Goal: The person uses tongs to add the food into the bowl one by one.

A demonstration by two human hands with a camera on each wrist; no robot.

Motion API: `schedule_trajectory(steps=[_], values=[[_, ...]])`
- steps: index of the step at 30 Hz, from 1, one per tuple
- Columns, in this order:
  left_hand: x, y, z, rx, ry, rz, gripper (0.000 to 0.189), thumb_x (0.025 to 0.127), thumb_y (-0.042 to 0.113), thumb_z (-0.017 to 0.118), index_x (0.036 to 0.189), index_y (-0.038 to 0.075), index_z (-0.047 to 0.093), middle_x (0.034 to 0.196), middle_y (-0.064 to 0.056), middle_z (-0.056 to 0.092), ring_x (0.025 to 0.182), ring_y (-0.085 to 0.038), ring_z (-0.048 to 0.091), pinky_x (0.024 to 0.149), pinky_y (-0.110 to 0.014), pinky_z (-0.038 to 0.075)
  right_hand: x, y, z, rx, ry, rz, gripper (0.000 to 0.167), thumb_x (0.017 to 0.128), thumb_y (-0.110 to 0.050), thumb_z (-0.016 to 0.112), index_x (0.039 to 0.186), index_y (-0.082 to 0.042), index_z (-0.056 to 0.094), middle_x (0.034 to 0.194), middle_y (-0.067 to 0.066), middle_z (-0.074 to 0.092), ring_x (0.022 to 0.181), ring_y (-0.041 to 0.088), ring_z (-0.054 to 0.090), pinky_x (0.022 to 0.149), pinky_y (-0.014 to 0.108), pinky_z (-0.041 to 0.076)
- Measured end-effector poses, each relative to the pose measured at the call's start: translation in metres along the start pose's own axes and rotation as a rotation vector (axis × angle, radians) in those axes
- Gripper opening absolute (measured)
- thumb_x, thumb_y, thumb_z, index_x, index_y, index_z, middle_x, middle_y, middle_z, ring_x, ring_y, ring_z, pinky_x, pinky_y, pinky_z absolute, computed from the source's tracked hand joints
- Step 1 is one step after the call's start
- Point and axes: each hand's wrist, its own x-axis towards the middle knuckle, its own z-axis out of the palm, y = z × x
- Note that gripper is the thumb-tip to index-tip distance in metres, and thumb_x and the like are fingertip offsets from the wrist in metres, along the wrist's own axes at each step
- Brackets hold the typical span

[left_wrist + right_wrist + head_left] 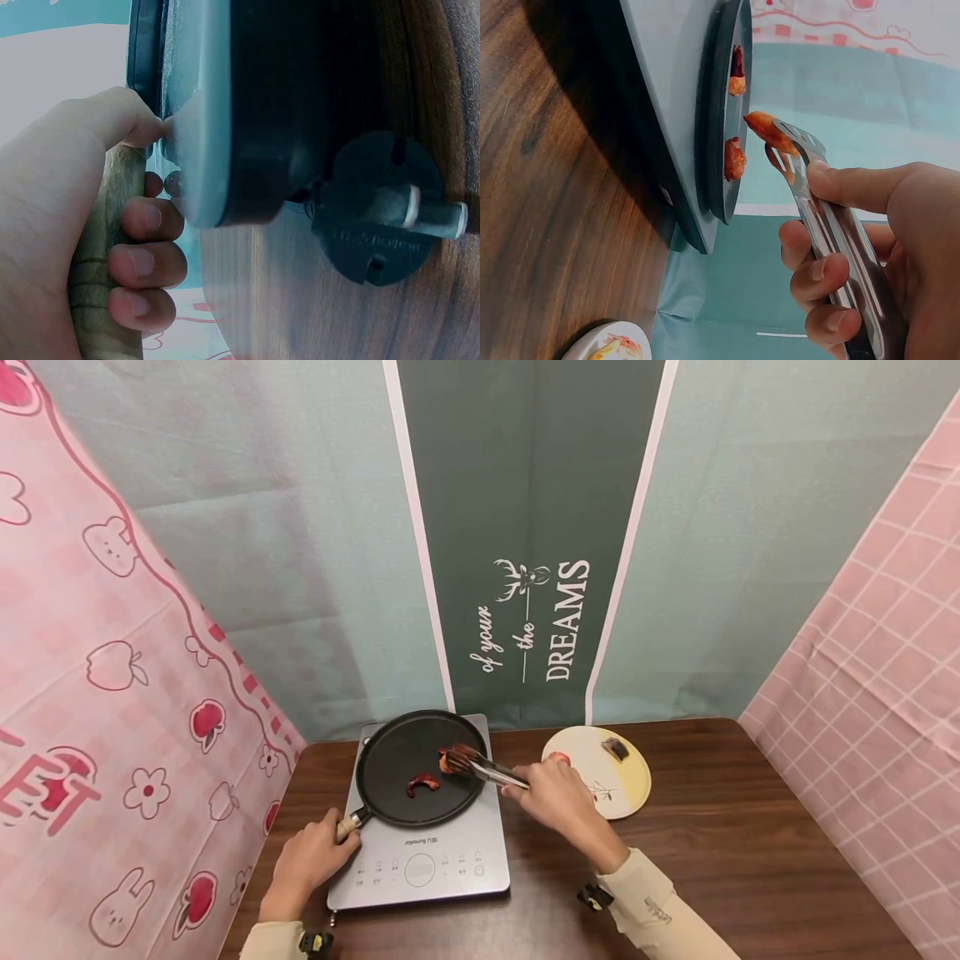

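Observation:
My left hand (309, 857) grips the wooden handle (112, 247) of a flat black pan (401, 752), fingers curled round it. In my right hand (561, 799) are metal tongs (851, 259) with slotted ends, held over the pan's right side. The right wrist view shows the tongs pinching a reddish-orange piece of food (771, 133) above the pan. Two more glazed pieces lie on the pan: a curved piece (426, 782) and a second piece (735, 159) close to the tongs. Their exact kind is unclear.
The pan rests on a silver induction cooker (390, 895) with touch controls. Right of it, a white and yellow plate (637, 793) bears a dark piece (617, 748) and a red patch (558, 758). Everything stands on a brown wooden table (720, 835) walled by printed cloths.

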Motion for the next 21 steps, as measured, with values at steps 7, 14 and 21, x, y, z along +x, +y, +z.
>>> schedule_trajectory(steps=[7, 14, 21], values=[[-0.0007, 0.0001, 0.0002, 0.002, 0.004, 0.006, 0.029, 0.095, 0.036, 0.066, 0.093, 0.011, 0.051, 0.068, -0.006, 0.053, 0.059, -0.024, 0.05, 0.056, -0.044, 0.041, -0.0029, 0.0021, 0.0013, 0.031, -0.034, 0.012, 0.02, 0.087, -0.041, 0.085, 0.093, -0.022, 0.081, 0.061, -0.004, 0.058, 0.058, 0.019, 0.049, 0.053, 0.042, 0.044], [-0.0007, -0.0004, 0.001, -0.002, 0.001, 0.006, 0.028, 0.095, 0.036, 0.065, 0.092, 0.011, 0.05, 0.068, -0.006, 0.053, 0.059, -0.025, 0.05, 0.056, -0.044, 0.04, -0.0056, 0.0027, 0.0031, 0.064, -0.076, 0.025, 0.016, 0.086, -0.041, 0.085, 0.086, -0.026, 0.079, 0.059, -0.007, 0.053, 0.056, 0.016, 0.046, 0.05, 0.038, 0.039], [-0.0008, -0.0008, 0.0005, -0.001, 0.006, 0.009, 0.028, 0.095, 0.035, 0.065, 0.093, 0.011, 0.051, 0.068, -0.006, 0.053, 0.058, -0.024, 0.05, 0.055, -0.044, 0.041, -0.0053, 0.0031, 0.0035, 0.082, -0.088, 0.041, 0.016, 0.086, -0.041, 0.085, 0.085, -0.027, 0.079, 0.058, -0.008, 0.051, 0.055, 0.015, 0.046, 0.05, 0.037, 0.038]])
